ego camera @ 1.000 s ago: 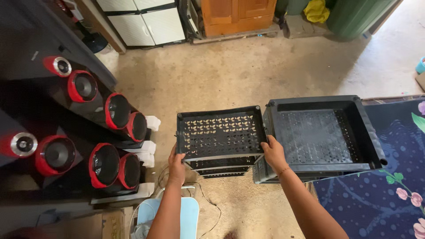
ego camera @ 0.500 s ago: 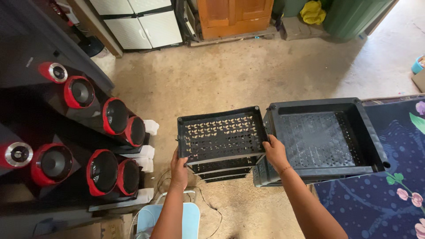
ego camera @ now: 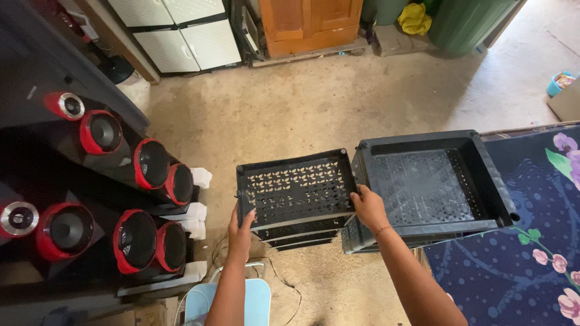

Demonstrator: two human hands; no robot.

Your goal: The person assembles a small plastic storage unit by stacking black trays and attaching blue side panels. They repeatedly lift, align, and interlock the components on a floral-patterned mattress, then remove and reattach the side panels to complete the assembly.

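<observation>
I hold a black perforated plastic crate (ego camera: 296,187) by its near edge over a stack of similar crates (ego camera: 290,236). My left hand (ego camera: 240,230) grips the crate's near-left corner. My right hand (ego camera: 368,208) grips its near-right corner. Just to the right, touching the crate, stands a larger black plastic bin (ego camera: 432,181) with a mesh bottom, open side up.
Tall black speakers (ego camera: 121,175) with red-ringed cones lie along the left. A dark blue flowered cloth (ego camera: 538,241) covers the right. A light blue plastic stool (ego camera: 254,302) is below me. White cabinets (ego camera: 181,30), a wooden cabinet (ego camera: 311,21) and a green drum (ego camera: 468,21) line the far side.
The view has shifted slightly; my hands keep the same hold on the crate, which stays over the stack.
</observation>
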